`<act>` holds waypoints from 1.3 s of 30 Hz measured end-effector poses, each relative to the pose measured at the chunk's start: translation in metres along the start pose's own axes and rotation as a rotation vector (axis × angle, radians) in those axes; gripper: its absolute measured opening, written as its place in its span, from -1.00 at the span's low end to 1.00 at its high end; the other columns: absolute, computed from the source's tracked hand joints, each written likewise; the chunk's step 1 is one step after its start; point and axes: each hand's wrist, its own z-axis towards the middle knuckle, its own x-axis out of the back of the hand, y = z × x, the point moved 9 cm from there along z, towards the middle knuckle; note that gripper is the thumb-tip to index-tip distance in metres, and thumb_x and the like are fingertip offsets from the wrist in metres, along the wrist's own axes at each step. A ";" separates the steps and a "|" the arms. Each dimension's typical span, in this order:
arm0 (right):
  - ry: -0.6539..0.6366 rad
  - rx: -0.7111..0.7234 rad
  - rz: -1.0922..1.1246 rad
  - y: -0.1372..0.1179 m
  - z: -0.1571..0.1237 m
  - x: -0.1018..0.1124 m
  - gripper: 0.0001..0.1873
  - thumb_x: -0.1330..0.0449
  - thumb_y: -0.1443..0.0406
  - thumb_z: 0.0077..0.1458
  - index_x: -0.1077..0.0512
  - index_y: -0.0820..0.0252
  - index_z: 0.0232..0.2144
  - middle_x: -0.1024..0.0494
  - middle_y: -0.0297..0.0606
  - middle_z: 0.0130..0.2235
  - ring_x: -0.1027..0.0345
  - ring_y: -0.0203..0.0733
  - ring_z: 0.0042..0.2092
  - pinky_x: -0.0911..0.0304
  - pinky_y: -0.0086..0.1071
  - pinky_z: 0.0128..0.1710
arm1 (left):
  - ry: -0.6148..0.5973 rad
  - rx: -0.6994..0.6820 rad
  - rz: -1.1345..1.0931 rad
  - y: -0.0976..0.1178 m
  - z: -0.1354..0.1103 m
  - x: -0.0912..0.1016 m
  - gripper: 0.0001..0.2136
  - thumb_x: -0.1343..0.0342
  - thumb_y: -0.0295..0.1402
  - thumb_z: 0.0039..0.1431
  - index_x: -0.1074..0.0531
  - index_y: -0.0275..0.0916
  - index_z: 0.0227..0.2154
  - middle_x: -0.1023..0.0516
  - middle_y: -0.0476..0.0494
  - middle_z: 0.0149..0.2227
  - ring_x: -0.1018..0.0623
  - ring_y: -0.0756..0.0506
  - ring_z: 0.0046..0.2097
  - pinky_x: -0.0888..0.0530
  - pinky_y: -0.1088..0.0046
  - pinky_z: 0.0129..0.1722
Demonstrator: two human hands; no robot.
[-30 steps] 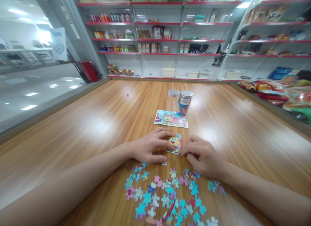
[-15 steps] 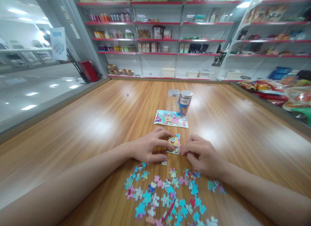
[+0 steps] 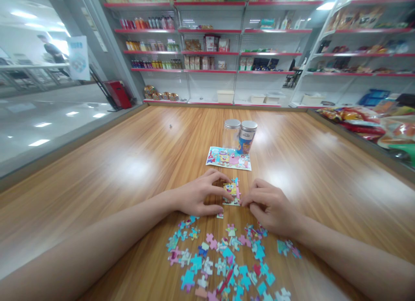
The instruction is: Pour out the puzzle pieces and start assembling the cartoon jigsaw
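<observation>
A small joined section of jigsaw puzzle [image 3: 231, 189] with a yellow cartoon face lies on the table between my hands. My left hand [image 3: 202, 193] reaches over its left side, fingers spread, with the index fingertip on the section. By my left thumb tip lies a loose puzzle piece [image 3: 220, 215]. At the section's lower right edge, my right hand [image 3: 270, 204] has its fingers curled together, and whatever may be between the fingertips is hidden. Many loose jigsaw pieces [image 3: 221, 266], mostly blue, pink and white, are scattered nearer to me. A printed reference picture [image 3: 228, 159] lies beyond the section.
Behind the picture stand a clear jar [image 3: 231, 134] with a silver lid and a labelled jar [image 3: 247, 137]. Packaged goods [image 3: 359, 119] sit past the table's right edge. Stocked shelves [image 3: 210, 71] line the back. A person [image 3: 53, 52] is far off at left.
Both hands have stayed almost still around the puzzle section. In the far left background, the person has come further into view.
</observation>
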 end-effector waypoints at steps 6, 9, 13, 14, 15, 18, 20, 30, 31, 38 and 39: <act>-0.194 0.242 0.056 -0.034 -0.001 -0.010 -0.66 -0.13 0.52 0.02 -0.53 0.13 -0.20 -0.54 -0.20 -0.24 -0.30 -0.13 -0.24 -0.27 -0.21 -0.22 | -0.004 -0.001 0.008 0.000 0.001 -0.001 -0.67 -0.25 -0.17 0.21 -0.54 -0.06 0.02 -0.34 -0.26 0.16 -0.33 -0.29 0.19 -0.32 0.04 0.24; -0.311 0.295 -0.001 -0.043 -0.004 -0.024 -0.67 -0.15 0.49 0.06 -0.54 0.11 -0.17 -0.48 -0.19 -0.21 -0.30 -0.12 -0.19 -0.29 -0.20 -0.18 | -0.001 -0.001 0.007 0.000 0.001 -0.001 -0.67 -0.24 -0.17 0.21 -0.54 -0.07 0.02 -0.34 -0.26 0.15 -0.34 -0.28 0.18 -0.33 0.05 0.24; -0.288 0.285 -0.021 -0.039 -0.004 -0.025 -0.66 -0.13 0.50 0.09 -0.53 0.12 -0.14 -0.45 -0.19 -0.21 -0.30 -0.14 -0.19 -0.30 -0.22 -0.17 | 0.007 -0.008 0.005 0.000 0.001 0.000 -0.67 -0.24 -0.17 0.21 -0.54 -0.05 0.02 -0.35 -0.26 0.15 -0.34 -0.28 0.18 -0.33 0.04 0.24; -0.264 0.283 0.000 -0.038 -0.004 -0.022 -0.65 -0.11 0.51 0.08 -0.53 0.12 -0.15 -0.45 -0.19 -0.23 -0.29 -0.15 -0.20 -0.30 -0.23 -0.19 | 0.008 -0.008 0.005 0.000 0.001 0.000 -0.67 -0.25 -0.17 0.21 -0.54 -0.05 0.02 -0.35 -0.26 0.15 -0.34 -0.28 0.18 -0.33 0.04 0.24; -0.241 0.280 0.027 -0.037 -0.003 -0.019 -0.65 -0.10 0.52 0.07 -0.53 0.13 -0.17 -0.44 -0.20 -0.25 -0.29 -0.15 -0.22 -0.29 -0.24 -0.22 | 0.008 -0.010 0.004 0.000 0.000 0.000 -0.67 -0.25 -0.17 0.20 -0.54 -0.06 0.02 -0.35 -0.26 0.16 -0.34 -0.28 0.19 -0.33 0.04 0.24; -0.221 0.269 0.088 -0.036 -0.003 -0.014 -0.69 -0.10 0.52 0.02 -0.53 0.14 -0.27 -0.43 -0.21 -0.31 -0.28 -0.16 -0.27 -0.27 -0.26 -0.27 | 0.038 -0.037 0.018 0.004 0.000 0.004 -0.71 -0.24 -0.22 0.21 -0.55 -0.05 -0.01 -0.32 -0.25 0.20 -0.32 -0.29 0.21 -0.32 0.01 0.25; -0.256 0.260 0.089 -0.035 -0.003 -0.017 -0.71 -0.10 0.52 0.01 -0.53 0.15 -0.30 -0.45 -0.21 -0.31 -0.29 -0.16 -0.27 -0.27 -0.26 -0.27 | 0.078 -0.074 0.045 0.011 0.000 0.007 -0.76 -0.23 -0.27 0.21 -0.58 -0.05 -0.06 -0.30 -0.23 0.23 -0.28 -0.31 0.24 -0.29 -0.04 0.26; -0.205 0.237 0.106 -0.029 -0.003 -0.016 -0.71 -0.06 0.55 -0.03 -0.49 0.15 -0.38 -0.48 -0.24 -0.40 -0.30 -0.16 -0.32 -0.27 -0.29 -0.32 | -0.062 -0.209 0.003 0.039 0.005 -0.008 -0.79 -0.16 -0.29 0.22 -0.61 -0.07 -0.12 -0.45 -0.26 0.08 -0.45 -0.25 0.11 -0.36 0.06 0.22; -0.202 0.239 0.108 -0.029 -0.003 -0.016 -0.71 -0.05 0.55 -0.04 -0.48 0.15 -0.40 -0.49 -0.25 -0.41 -0.30 -0.17 -0.33 -0.27 -0.30 -0.33 | -0.065 -0.199 -0.013 0.037 0.005 -0.007 -0.79 -0.15 -0.29 0.23 -0.61 -0.08 -0.12 -0.46 -0.26 0.07 -0.47 -0.24 0.09 -0.38 0.08 0.20; -0.221 0.294 0.161 -0.035 -0.005 -0.016 -0.73 -0.02 0.54 -0.05 -0.45 0.16 -0.46 -0.46 -0.25 -0.48 -0.28 -0.18 -0.38 -0.23 -0.33 -0.37 | -0.019 -0.213 -0.077 0.036 0.004 -0.005 -0.78 -0.13 -0.36 0.22 -0.59 -0.13 -0.11 -0.50 -0.29 0.00 -0.52 -0.23 -0.01 -0.45 0.11 0.09; -0.223 0.307 0.174 -0.036 -0.006 -0.017 -0.74 -0.02 0.53 -0.06 -0.44 0.16 -0.47 -0.46 -0.26 -0.49 -0.27 -0.19 -0.39 -0.22 -0.33 -0.38 | 0.006 -0.220 -0.095 0.036 0.004 -0.003 -0.77 -0.12 -0.37 0.22 -0.58 -0.16 -0.10 -0.51 -0.31 -0.02 -0.53 -0.22 -0.03 -0.48 0.13 0.05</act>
